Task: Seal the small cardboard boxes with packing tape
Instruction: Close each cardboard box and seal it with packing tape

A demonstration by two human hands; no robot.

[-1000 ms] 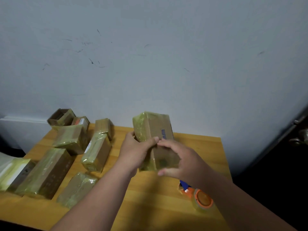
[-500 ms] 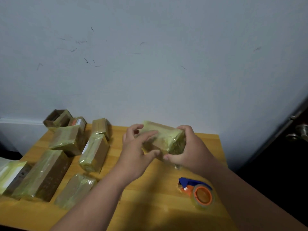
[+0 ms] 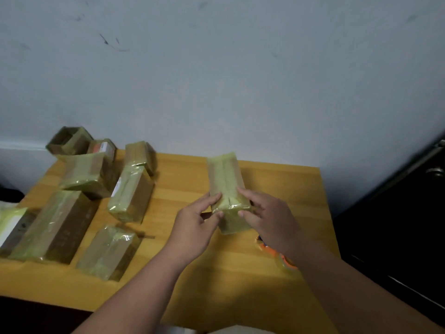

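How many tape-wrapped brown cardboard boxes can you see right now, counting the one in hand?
9, possibly more out of frame. One tape-wrapped brown cardboard box is held by both hands mid-table. Eight cluster left, and at the edge.

Plain room, likely home: scuffed wall, small wooden table, dark door.
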